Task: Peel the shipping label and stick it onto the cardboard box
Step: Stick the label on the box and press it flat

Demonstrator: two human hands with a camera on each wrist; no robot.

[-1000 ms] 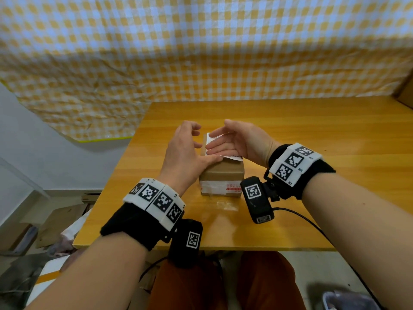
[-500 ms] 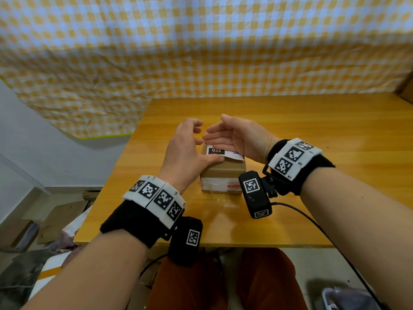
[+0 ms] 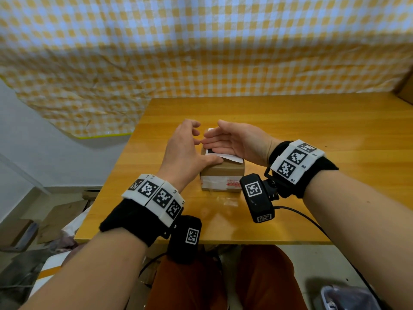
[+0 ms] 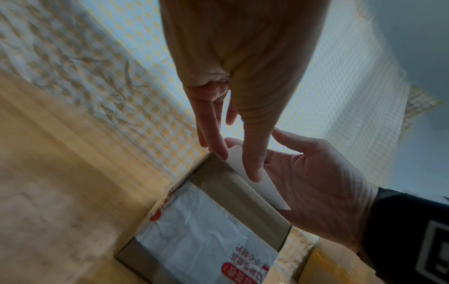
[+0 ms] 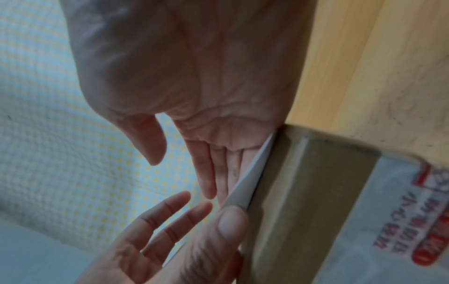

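Note:
A small brown cardboard box [image 3: 223,173] with white printed tape on its near side stands on the wooden table [image 3: 312,130]. On its top lies the white shipping label [image 3: 230,158], whose near right corner sticks out past my fingers. My right hand [image 3: 214,136] lies flat on the label with straight fingers. My left hand [image 3: 194,151] is at the box's left side with fingers spread, and its thumb [image 3: 215,161] presses the top near the label's edge. In the right wrist view the label [image 5: 250,176] stands slightly off the box [image 5: 316,192] along one edge.
A yellow-and-white checked cloth [image 3: 201,52] hangs behind the table. The corner of another cardboard box [image 3: 405,88] shows at the far right. Cardboard scraps [image 3: 60,218] lie on the floor to the left. A cable [image 3: 301,217] runs from my right wrist.
Half a second ago my right hand was lifted off the label, baring its black print. It has come back down flat onto the label. My left hand has stayed at the box.

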